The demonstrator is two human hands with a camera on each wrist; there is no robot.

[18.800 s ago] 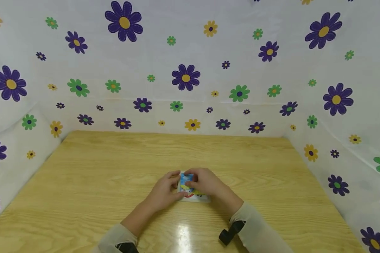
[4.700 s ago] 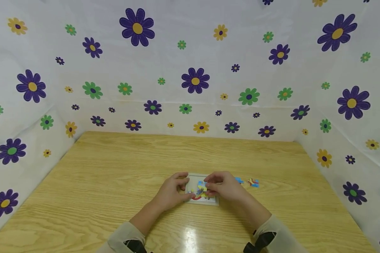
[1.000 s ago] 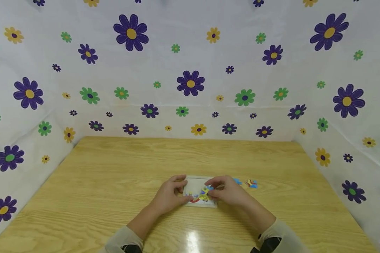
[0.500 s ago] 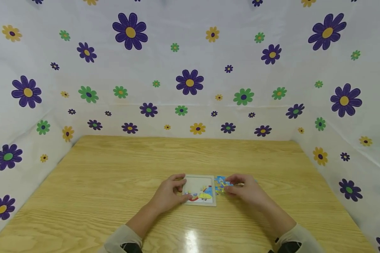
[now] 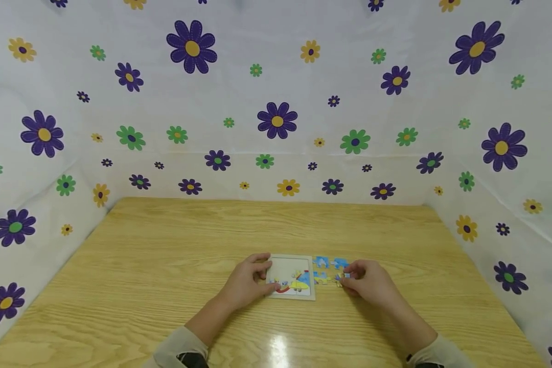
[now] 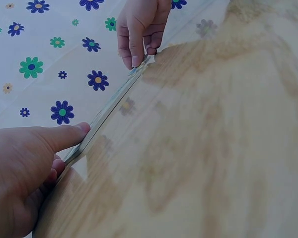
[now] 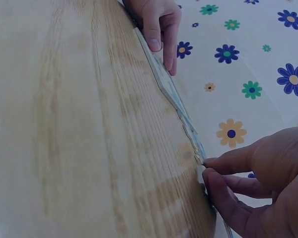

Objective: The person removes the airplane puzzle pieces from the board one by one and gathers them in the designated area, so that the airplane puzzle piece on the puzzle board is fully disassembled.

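Note:
A small framed jigsaw puzzle tray [image 5: 289, 263] lies on the table; its lower part holds pieces with a yellow and red picture, while its upper part shows bare backing. My left hand [image 5: 245, 280] grips the tray's left side, thumb on the near corner and fingers at the far one. In the left wrist view that thumb presses the tray's rim [image 6: 102, 119]. Right of the tray, my right hand [image 5: 376, 283] pinches a puzzle piece [image 5: 339, 279] between thumb and fingers, low at the table. The right wrist view shows those fingertips [image 7: 211, 171] close together; they partly hide the piece.
Loose blue puzzle pieces [image 5: 322, 262] and a yellow-blue one [image 5: 321, 278] lie between the tray and my right hand. A wooden table [image 5: 188, 230] spreads around them. Flower-printed cloth [image 5: 276, 76] hangs at the back and both sides.
Much earlier, pieces filled more of the tray; several now lie to its right. Within the last second my right hand has moved from the tray rightward to the loose pieces. The left hand stays.

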